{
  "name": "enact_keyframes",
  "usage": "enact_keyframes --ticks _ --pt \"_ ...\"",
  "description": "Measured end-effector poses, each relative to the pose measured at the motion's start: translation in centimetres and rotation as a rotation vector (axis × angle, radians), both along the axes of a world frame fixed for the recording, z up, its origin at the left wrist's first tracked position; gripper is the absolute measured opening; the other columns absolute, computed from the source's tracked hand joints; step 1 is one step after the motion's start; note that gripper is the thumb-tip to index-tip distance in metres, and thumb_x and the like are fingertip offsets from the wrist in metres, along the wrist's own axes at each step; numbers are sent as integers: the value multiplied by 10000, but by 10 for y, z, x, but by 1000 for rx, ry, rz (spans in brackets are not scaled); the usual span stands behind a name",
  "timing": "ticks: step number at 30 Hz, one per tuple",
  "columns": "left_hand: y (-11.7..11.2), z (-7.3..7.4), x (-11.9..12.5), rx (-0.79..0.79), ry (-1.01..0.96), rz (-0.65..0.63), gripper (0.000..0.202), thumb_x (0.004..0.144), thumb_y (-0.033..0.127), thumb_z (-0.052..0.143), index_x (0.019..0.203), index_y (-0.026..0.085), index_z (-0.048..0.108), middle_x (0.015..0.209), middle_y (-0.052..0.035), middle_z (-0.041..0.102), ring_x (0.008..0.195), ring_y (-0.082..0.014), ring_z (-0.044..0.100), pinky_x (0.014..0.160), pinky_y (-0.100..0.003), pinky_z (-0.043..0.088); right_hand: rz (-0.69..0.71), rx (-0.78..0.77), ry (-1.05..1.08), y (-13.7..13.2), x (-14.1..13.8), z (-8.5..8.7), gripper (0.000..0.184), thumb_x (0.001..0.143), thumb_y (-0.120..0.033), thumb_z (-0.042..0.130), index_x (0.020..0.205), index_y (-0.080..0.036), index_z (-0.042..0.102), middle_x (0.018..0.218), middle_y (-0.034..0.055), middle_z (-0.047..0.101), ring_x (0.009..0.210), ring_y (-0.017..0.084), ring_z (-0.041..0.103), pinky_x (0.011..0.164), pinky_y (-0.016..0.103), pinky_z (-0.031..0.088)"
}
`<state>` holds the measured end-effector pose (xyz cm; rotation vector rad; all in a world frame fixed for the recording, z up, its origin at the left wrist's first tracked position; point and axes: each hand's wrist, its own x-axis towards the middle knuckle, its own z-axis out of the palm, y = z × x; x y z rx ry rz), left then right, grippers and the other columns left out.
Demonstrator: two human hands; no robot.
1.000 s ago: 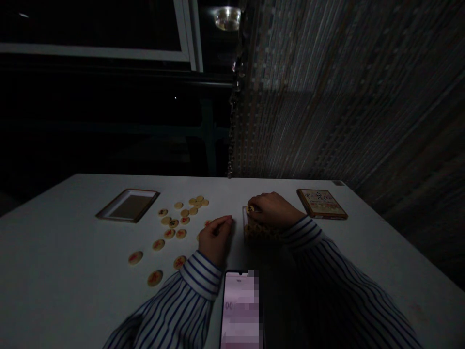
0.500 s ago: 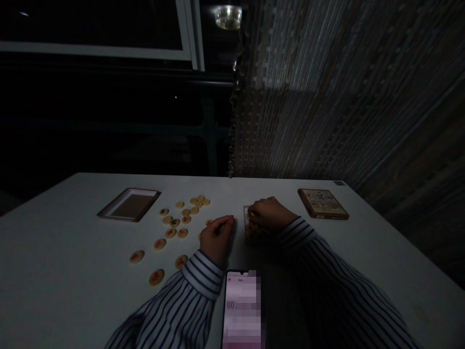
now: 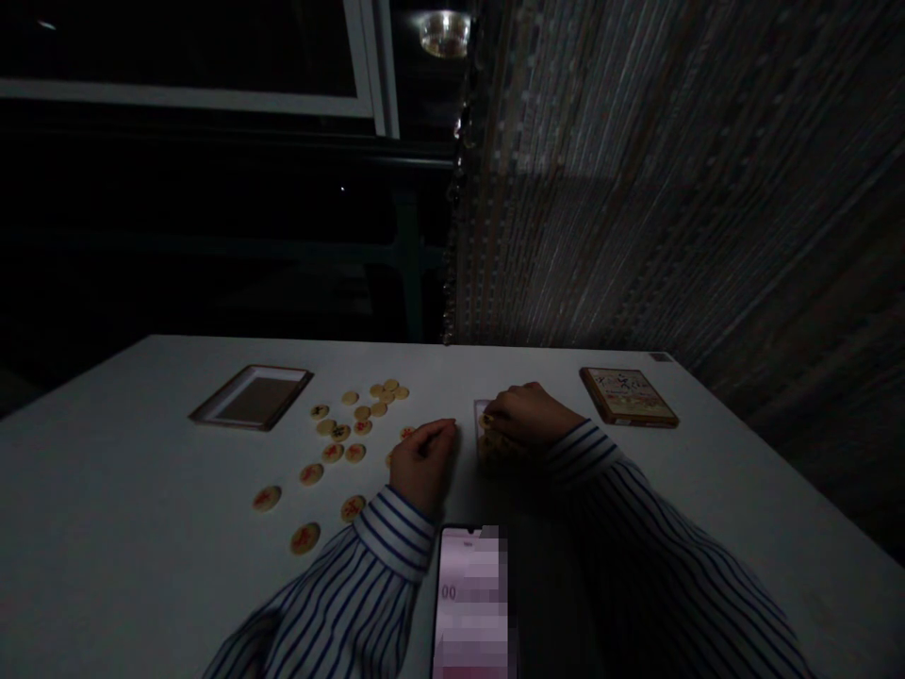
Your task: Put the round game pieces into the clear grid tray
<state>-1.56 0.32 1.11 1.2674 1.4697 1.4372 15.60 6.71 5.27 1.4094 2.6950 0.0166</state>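
Note:
My right hand reaches over a small shallow tray that holds several round Chinese chess pieces, partly in shadow. Its fingertips are closed at a Chinese chess piece by the tray's upper left corner. Just left of the tray, my left hand rests on the table with its fingers curled in and the tips together. Whatever may be inside those fingers is hidden. Loose wooden pieces lie left of it, among them a red-marked piece near the cuff and another behind the hand.
A phone with a lit screen lies on the white table in front of me. An open shallow box half lies at the back left. A printed box lid is at the back right. Behind hangs a string curtain.
My right hand's fingers have shifted very slightly at the tray, and a bit more of the piece there shows. My left hand and the loose pieces have stayed in place.

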Motion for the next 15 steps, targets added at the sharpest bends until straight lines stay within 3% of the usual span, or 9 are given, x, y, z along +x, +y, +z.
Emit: enact_keyframes --ticks 15 --pt "-1 2 2 -14 -89 1 238 608 328 615 743 140 664 636 -31 663 575 -120 580 539 -216 470 13 -16 -24 -4 -2 3 244 782 -318 425 928 -263 613 933 50 641 919 200 536 797 341 285"
